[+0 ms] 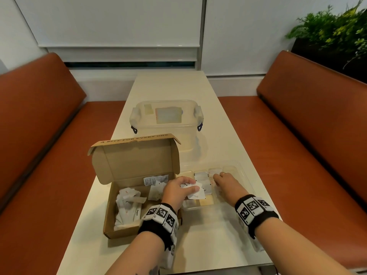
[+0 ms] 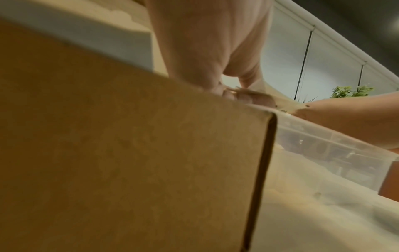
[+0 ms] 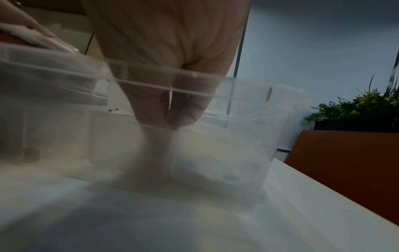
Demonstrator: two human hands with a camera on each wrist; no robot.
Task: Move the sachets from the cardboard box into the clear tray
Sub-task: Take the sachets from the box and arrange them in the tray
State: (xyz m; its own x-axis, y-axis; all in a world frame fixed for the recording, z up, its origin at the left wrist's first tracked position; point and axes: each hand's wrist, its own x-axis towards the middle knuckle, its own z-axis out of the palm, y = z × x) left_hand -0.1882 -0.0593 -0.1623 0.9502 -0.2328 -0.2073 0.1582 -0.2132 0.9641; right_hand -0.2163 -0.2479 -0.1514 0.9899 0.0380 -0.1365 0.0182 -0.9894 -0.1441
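An open cardboard box [image 1: 110,215] sits at the left with several white sachets [image 1: 129,203] inside. Right of it stands the clear tray [image 1: 241,176] with dividers, holding some sachets [image 1: 202,178]. My left hand [image 1: 184,188] pinches a few white sachets [image 1: 195,193] over the tray's left end; the left wrist view shows that hand [image 2: 233,90] above the box wall [image 2: 129,153]. My right hand [image 1: 218,179] reaches down into the tray's middle with fingers bent. Through the tray wall [image 3: 248,136] its fingertips [image 3: 183,116] look bunched; whether they hold anything is hidden.
A lidded translucent storage bin [image 1: 166,118] stands behind the box on the long white table [image 1: 218,245]. Orange benches [image 1: 49,135] [image 1: 317,126] flank the table. A plant [image 1: 337,30] sits at the back right.
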